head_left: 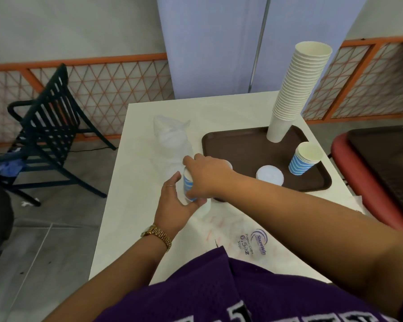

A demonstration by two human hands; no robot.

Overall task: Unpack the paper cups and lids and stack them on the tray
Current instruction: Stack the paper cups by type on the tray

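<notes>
Printed upside down on the clear plastic cup wrapper (pixel 249 240) lying on the white table (pixel 130 205), near the table's front edge: purple brand logo "ShureWin", beside it "Paper Cups", "6.5oz" and "50pcs". Along the bottom edge, on the purple jersey (pixel 219 293): tops of large pale block letters, cut off and unreadable.

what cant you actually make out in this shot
Head view:
- Blue striped cups: how many is hidden by the left hand and right hand gripping them.
- Lid on the tray: mostly behind the right hand.
- Clear bag: contents blurred.
- Second tray: cut off by the right edge.
</notes>
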